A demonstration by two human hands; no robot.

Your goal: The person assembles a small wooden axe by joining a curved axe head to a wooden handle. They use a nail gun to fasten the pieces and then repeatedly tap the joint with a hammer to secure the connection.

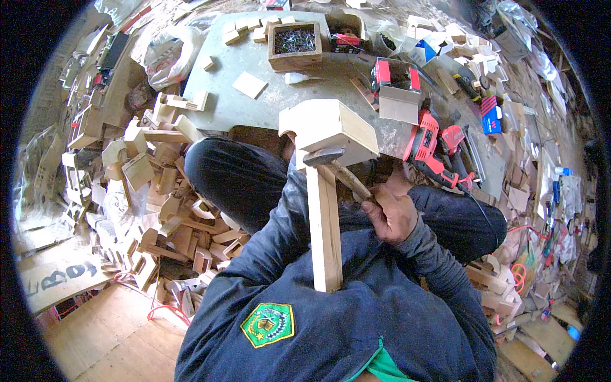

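Observation:
A pale wooden assembly (pixel 326 216), a long square post with a boxy block at its top, stands out before my chest with its lower end against my shirt. My left hand (pixel 288 150) grips it from behind at the block; most of its fingers are hidden there. My right hand (pixel 393 215) is wrapped round the wooden handle of a hammer (pixel 347 177). The hammer's metal head lies over the spot where post and block meet; whether it touches the wood I cannot tell.
On the grey work surface (pixel 223 83) stand a wooden box of small screws or nails (pixel 294 48) and an open carton (pixel 398 95). A red power drill (pixel 425 143) lies at the right, its cable over my knee. Many wood offcuts (pixel 168 184) are heaped at the left.

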